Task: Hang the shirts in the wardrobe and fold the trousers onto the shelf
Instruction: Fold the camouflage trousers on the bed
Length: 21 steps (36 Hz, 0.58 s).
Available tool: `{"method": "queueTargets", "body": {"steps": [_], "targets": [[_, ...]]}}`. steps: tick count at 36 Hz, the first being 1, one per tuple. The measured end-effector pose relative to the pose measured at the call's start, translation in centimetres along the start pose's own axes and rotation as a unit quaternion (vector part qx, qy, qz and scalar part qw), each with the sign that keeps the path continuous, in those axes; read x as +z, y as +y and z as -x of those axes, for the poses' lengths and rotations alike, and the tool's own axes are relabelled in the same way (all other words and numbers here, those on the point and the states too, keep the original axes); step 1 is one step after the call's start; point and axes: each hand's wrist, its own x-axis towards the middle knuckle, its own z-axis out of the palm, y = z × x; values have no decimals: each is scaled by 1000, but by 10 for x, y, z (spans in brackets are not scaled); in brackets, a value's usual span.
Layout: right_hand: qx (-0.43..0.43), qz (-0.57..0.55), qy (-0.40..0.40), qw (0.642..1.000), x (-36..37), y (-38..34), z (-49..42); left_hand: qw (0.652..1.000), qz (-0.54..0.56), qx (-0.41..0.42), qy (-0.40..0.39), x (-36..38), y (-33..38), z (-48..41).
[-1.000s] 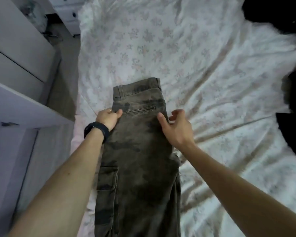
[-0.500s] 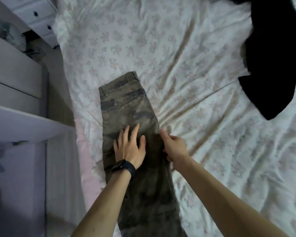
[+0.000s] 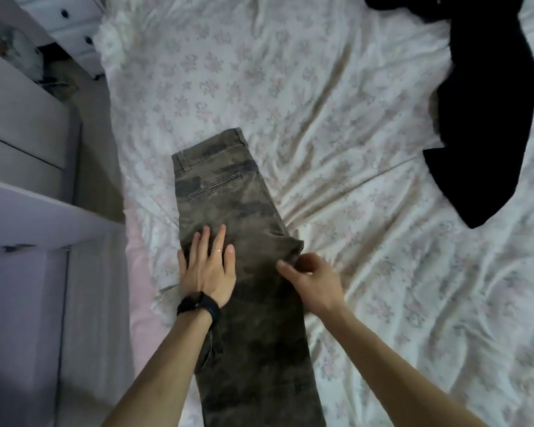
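The camouflage trousers (image 3: 228,195) lay folded lengthwise on the flowered bed sheet (image 3: 352,87). The left hand (image 3: 208,269) pressed flat on them, fingers straight. The right hand (image 3: 312,278) pinched their right edge with curled fingers. A black garment (image 3: 490,118) lay well apart.

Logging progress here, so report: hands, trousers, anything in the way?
Left hand flat on the trousers. Right hand pinching their edge. Trousers lie lengthwise on the bed. Black garment well clear.
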Motion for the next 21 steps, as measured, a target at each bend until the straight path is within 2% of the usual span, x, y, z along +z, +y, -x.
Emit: {"method": "queueTargets", "body": {"steps": [3, 6, 11, 16, 19, 21], "targets": [[-7, 91, 0, 996, 3, 5, 12, 998, -15, 24, 58, 9, -5, 36], [-40, 163, 20, 986, 4, 7, 22, 998, 5, 21, 53, 20, -3, 70], [-60, 154, -17, 986, 0, 7, 33, 1000, -12, 14, -6, 33, -11, 91], [-65, 160, 69, 983, -2, 15, 32, 996, -33, -22, -78, 29, -8, 82], [-43, 123, 95, 987, 16, 21, 44, 996, -22, -18, -80, 28, -6, 86], [-40, 105, 92, 989, 26, 26, 57, 999, -9, -2, -52, 31, -11, 94]]}}
